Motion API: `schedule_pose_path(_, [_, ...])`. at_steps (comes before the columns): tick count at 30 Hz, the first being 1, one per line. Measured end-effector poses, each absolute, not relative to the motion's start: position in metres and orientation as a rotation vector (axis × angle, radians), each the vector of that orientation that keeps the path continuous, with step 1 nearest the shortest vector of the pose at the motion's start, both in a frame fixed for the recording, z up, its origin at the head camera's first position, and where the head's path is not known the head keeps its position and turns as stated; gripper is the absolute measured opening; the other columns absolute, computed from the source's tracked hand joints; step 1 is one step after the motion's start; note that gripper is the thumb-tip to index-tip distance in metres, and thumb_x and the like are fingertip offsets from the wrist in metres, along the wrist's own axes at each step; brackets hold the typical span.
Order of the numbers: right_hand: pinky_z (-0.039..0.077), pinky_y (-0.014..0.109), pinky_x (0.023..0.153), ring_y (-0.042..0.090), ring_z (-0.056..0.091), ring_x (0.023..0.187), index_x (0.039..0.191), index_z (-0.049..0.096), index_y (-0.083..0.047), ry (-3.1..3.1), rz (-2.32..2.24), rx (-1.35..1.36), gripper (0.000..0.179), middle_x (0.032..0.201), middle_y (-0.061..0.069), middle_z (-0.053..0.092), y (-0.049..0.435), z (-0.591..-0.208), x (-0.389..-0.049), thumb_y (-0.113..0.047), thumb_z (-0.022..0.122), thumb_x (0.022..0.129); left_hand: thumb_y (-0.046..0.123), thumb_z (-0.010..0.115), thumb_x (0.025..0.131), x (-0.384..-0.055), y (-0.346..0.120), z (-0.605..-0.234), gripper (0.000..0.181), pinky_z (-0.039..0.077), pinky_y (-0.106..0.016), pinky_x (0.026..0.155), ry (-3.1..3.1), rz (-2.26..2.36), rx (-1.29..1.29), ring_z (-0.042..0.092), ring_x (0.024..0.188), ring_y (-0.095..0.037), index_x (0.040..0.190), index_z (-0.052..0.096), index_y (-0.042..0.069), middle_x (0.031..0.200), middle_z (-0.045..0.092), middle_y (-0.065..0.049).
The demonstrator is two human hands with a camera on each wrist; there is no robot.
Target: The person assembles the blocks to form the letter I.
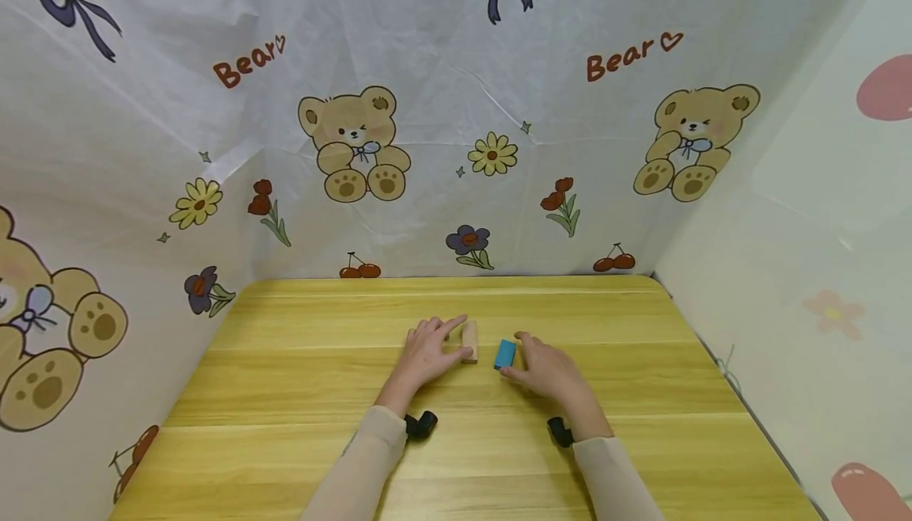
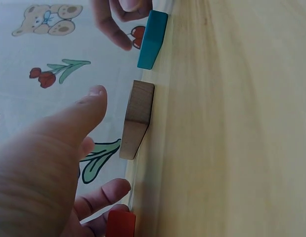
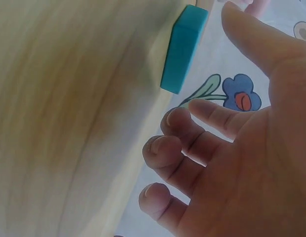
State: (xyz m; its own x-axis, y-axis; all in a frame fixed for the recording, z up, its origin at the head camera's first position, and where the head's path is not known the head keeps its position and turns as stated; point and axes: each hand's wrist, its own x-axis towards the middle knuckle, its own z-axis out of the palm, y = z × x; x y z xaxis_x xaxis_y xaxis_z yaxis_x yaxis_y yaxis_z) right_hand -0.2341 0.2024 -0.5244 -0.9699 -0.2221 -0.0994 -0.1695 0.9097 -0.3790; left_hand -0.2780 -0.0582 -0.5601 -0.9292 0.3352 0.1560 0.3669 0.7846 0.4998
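A plain wooden block [image 1: 469, 340] lies on the table just right of my left hand [image 1: 429, 352]. That hand's thumb and index finger are spread apart around the block's left side, with a gap to the wood in the left wrist view. Low in that view a red block [image 2: 120, 225] sits beside its other fingers; the hand hides it from the head view. To the right lies a blue block [image 1: 505, 354]. My right hand [image 1: 547, 366] is beside it, thumb near its front end and fingers loosely bent, the palm holding nothing in the right wrist view.
The wood-grain table [image 1: 285, 394] runs back to a white cloth [image 1: 427, 220] printed with bears and flowers. A pale wall [image 1: 798, 212] borders the right side. Each wrist wears a black camera, one on the left [image 1: 422, 426] and one on the right [image 1: 560, 431].
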Motion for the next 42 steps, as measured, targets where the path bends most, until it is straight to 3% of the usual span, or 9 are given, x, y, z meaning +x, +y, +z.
schedule_pose_path(7, [0.053,0.057,0.106,0.039,0.065,0.131,0.155,0.047,-0.001,2.927,-0.535,-0.323,0.078,0.147,0.022,0.064,0.1998,-0.5296,-0.2342,-0.048,0.074,0.098,0.063,0.067,0.097,-0.2796,-0.0567,-0.5615,0.068,0.034,-0.038,0.086,-2.925,-0.799,-0.564,0.046,0.094,-0.021,0.157,0.053,0.036,0.107,0.059,-0.003])
schedule_pose_path(25, [0.058,0.051,0.098,0.035,0.071,0.12,0.148,0.051,0.002,2.987,-0.45,-0.367,0.066,0.139,0.022,0.068,0.1946,-0.5302,-0.2325,-0.037,0.074,0.101,0.06,0.073,0.095,-0.2811,-0.0542,-0.56,0.066,0.028,-0.036,0.081,-2.945,-0.764,-0.565,0.043,0.09,-0.018,0.152,0.06,0.031,0.109,0.059,-0.003])
schedule_pose_path(42, [0.06,0.049,0.094,0.032,0.074,0.111,0.144,0.055,0.002,2.991,-0.489,-0.364,0.065,0.131,0.02,0.072,0.1935,-0.5323,-0.2335,-0.038,0.077,0.098,0.061,0.078,0.091,-0.2783,-0.0557,-0.5548,0.062,0.029,-0.036,0.083,-2.947,-0.633,-0.562,0.043,0.092,-0.018,0.144,0.068,0.029,0.112,0.062,0.0])
